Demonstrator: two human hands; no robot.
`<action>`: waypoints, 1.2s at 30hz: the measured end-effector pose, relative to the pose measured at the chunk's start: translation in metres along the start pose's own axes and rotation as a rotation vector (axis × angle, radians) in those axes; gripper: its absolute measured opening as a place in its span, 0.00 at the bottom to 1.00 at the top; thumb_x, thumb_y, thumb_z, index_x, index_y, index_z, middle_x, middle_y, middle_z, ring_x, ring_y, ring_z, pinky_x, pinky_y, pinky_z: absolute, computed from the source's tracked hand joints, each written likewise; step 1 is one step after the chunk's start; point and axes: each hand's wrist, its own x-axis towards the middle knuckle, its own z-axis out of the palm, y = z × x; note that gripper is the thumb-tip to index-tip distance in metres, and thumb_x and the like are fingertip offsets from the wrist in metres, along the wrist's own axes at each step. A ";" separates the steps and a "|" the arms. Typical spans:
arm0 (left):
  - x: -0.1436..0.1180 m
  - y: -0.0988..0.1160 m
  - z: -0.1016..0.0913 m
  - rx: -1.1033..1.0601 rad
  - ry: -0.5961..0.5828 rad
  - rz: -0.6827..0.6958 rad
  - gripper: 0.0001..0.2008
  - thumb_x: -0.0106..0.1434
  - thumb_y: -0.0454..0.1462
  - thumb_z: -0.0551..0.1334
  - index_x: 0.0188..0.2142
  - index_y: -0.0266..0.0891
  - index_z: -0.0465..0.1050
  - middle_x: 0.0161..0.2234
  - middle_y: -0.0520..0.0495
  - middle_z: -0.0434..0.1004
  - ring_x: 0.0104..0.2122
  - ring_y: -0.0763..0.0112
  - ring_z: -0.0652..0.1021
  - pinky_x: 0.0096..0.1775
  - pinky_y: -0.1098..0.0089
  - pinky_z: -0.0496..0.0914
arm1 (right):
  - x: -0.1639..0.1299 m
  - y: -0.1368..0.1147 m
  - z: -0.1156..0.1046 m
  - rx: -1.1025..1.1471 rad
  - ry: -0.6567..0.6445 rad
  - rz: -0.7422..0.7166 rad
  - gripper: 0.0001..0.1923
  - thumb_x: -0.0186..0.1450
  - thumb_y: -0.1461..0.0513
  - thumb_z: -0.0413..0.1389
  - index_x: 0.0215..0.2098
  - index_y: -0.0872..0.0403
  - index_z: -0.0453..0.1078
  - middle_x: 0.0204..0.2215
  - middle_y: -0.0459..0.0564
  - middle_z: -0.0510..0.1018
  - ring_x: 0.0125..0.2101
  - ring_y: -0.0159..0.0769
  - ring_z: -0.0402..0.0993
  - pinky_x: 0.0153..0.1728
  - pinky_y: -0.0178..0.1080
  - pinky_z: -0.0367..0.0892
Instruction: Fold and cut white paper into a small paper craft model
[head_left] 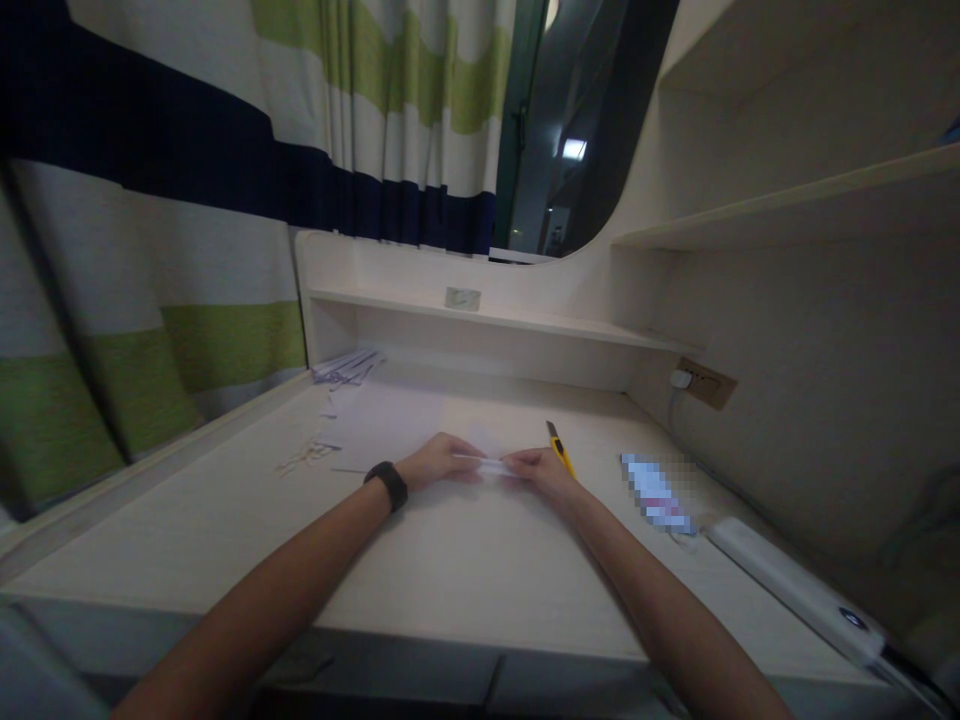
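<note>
A narrow white strip of folded paper [491,467] spans the gap between my two hands, just above the desk [450,570]. My left hand [442,460], with a black band on the wrist, pinches its left end. The right end is pinched by the fingers of my right hand [544,468]. Right behind my right hand lies a yellow utility knife [559,448], blade pointing away and partly hidden by the hand. Beyond my left hand, white paper sheets [390,415] lie flat on the desktop.
Several paper strips [349,367] are piled at the back left corner. Small pale scraps [307,453] lie at left. A blurred packet [656,492] and a long white device [795,585] with a cable are at right. A shelf [525,322] crosses the back.
</note>
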 end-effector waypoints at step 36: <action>-0.003 0.004 0.009 -0.081 -0.117 0.005 0.23 0.51 0.42 0.68 0.44 0.32 0.75 0.41 0.37 0.77 0.39 0.62 0.77 0.46 0.62 0.68 | 0.001 -0.001 -0.001 0.033 -0.008 0.004 0.19 0.45 0.57 0.68 0.32 0.61 0.76 0.23 0.53 0.78 0.20 0.31 0.72 0.26 0.36 0.71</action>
